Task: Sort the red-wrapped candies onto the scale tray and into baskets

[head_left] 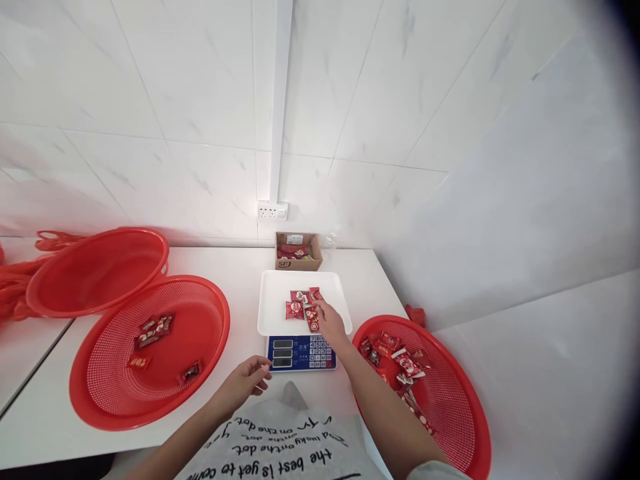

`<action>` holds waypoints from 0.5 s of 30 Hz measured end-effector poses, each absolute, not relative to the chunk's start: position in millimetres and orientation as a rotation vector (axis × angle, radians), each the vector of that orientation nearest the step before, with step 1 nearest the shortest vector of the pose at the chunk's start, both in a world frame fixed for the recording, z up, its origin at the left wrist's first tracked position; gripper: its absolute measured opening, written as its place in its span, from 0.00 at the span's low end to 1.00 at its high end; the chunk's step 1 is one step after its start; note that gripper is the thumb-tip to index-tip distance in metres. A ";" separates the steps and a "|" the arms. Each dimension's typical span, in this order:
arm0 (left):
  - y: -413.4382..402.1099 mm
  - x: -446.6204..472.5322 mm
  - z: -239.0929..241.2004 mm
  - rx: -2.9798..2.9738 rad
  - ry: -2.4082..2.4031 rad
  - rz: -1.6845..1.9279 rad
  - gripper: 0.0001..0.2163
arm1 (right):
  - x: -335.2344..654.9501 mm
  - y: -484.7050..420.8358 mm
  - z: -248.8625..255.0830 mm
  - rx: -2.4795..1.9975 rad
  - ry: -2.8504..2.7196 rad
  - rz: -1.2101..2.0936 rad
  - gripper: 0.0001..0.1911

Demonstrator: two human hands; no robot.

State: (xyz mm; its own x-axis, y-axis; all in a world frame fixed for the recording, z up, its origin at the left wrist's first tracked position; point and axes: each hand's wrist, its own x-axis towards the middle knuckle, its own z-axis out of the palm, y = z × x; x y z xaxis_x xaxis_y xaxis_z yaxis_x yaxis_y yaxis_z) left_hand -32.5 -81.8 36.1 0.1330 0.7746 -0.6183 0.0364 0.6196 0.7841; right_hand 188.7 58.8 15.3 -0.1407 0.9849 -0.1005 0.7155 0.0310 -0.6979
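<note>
A digital scale (302,353) with a blue keypad panel carries a white tray (273,320). Several small red candy packets (295,310) lie on the tray. Over its right side, my right hand (329,321) has its fingers and thumb closed at a red candy packet (312,319), which appears pinched low over the tray. My left hand (249,378) is by the scale's lower left corner, its fingers loosely bent and apart, holding nothing.
Red baskets stand on the left (210,347) and right (467,400), both with wrapped sweets inside. A red basin (100,267) sits behind the left basket. Behind the tray, a cardboard box (300,265) holds more packets. A wall socket (273,211) is above.
</note>
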 end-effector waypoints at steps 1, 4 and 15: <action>-81.4 -32.4 35.0 0.753 1.335 0.618 0.24 | 182.9 51.5 19.3 -1.673 -1.922 0.929 0.18; -75.6 -26.9 39.8 0.672 1.294 0.674 0.26 | 165.8 22.5 35.1 -1.420 -1.984 1.241 0.20; -47.3 17.0 54.2 0.556 1.174 0.857 0.18 | 177.3 -0.5 42.4 -1.300 -1.928 1.572 0.25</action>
